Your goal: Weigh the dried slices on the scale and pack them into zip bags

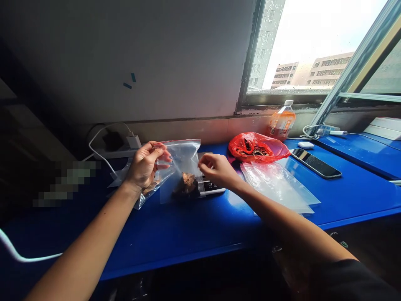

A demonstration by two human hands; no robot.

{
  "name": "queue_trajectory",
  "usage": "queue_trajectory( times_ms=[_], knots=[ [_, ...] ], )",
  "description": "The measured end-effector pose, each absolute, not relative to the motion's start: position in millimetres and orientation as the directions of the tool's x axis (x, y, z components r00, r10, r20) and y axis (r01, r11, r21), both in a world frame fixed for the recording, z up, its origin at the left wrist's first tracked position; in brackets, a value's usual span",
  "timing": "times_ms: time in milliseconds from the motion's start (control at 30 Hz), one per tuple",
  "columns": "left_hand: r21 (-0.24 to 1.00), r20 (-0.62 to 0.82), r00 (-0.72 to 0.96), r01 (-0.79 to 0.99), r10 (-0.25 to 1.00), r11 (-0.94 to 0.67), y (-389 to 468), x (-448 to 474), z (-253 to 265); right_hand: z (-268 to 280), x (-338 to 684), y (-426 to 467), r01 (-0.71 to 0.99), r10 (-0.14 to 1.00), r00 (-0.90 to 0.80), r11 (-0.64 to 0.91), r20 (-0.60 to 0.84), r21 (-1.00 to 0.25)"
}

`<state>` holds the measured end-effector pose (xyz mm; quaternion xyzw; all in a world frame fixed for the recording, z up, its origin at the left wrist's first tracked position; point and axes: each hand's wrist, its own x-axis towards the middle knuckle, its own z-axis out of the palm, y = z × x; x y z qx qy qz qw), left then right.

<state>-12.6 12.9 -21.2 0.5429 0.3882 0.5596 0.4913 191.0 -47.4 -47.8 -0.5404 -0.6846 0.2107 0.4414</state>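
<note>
My left hand [147, 163] grips the top left corner of a clear zip bag [184, 154] with a red strip along its top. Brown, dried, leaf-like pieces [188, 180] lie at the bottom of this bag. At the bag's right edge, my right hand [217, 169] is closed with its fingers curled together; what they hold, if anything, is hidden. Behind the bag, a small scale [213, 187] shows its dark button panel. Another clear bag [144, 201] with brown contents lies below my left hand.
Right of my hands sit a red plastic bag [260, 156] of dried brown pieces and several flat clear bags [282, 188]. Farther right are a phone [316, 163], an earbud case [305, 145] and an orange drink bottle [282, 121]. A charger [134, 141] with a white cable stands at the back left.
</note>
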Motion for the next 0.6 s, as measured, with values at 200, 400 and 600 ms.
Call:
queue_trajectory(
  times_ms=[200,400,600],
  knots=[
    [0.96,0.214,0.006,-0.183,0.977,-0.21,21.6,-19.0,-24.4,-46.8,194.2,-48.1,0.449,0.925,-0.045,0.356,0.377,-0.819],
    [0.965,0.214,0.044,-0.163,0.976,-0.204,17.9,-16.7,-25.9,-47.3,199.6,-43.4,0.377,0.952,-0.02,0.291,0.307,-0.879],
    [0.981,0.168,0.194,0.059,0.966,-0.183,4.0,-6.5,-26.3,-40.6,206.0,-44.6,0.251,0.893,0.092,0.408,0.441,-0.878]
  ],
)
